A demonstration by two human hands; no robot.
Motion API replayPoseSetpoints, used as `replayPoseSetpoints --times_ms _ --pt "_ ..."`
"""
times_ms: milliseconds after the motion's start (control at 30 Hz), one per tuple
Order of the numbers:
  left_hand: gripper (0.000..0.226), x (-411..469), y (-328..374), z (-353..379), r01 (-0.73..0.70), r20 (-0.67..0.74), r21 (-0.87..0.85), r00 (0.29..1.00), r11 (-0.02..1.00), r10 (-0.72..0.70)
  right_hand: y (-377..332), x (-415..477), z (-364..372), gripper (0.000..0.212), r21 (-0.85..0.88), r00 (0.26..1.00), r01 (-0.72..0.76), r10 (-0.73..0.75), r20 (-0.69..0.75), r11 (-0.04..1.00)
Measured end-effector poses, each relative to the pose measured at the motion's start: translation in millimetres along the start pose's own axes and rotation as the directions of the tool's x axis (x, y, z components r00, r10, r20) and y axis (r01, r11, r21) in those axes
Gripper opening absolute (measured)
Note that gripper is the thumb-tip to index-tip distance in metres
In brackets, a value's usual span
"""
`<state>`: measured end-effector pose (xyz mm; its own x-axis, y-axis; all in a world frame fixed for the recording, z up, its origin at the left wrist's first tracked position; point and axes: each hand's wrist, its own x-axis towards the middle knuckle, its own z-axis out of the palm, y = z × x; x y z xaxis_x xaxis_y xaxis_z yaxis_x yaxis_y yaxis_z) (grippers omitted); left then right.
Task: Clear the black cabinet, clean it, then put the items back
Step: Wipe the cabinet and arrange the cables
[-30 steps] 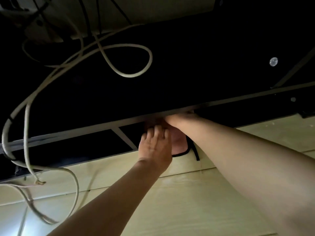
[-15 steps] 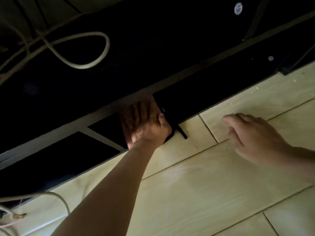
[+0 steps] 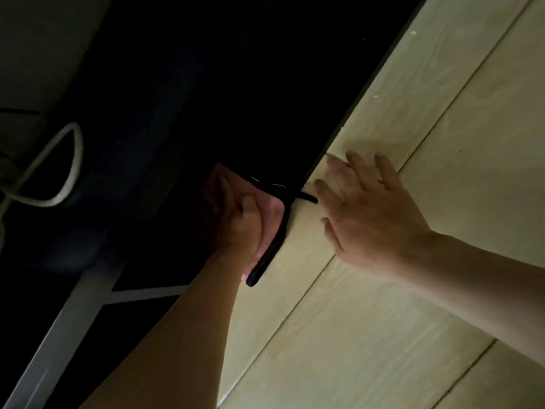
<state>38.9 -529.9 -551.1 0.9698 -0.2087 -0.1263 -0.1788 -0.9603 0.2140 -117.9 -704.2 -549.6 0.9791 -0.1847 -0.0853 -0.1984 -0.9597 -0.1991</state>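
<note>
- I can read no text, label, brand, number or sign anywhere in my head view; much of it lies in deep shadow.
</note>
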Motion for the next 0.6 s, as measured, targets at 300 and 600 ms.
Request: replayPoseSetpoints --times_ms 300,600 --pt "0.066 60.1 -8.8 -2.4 0.355 0.224 -0.488 0.934 0.797 -0.278 21.8 -28.4 26.1 0.057 0.121 0.969 -0.044 0.072 -0.237 0.992" --pt "0.021 104.8 -1.1 -15.8 0.273 0.199 -0.690 0.962 0.670 -0.187 18.7 -27.1 30.8 0.057 0.117 0.961 -0.061 0.090 -0.261 0.991"
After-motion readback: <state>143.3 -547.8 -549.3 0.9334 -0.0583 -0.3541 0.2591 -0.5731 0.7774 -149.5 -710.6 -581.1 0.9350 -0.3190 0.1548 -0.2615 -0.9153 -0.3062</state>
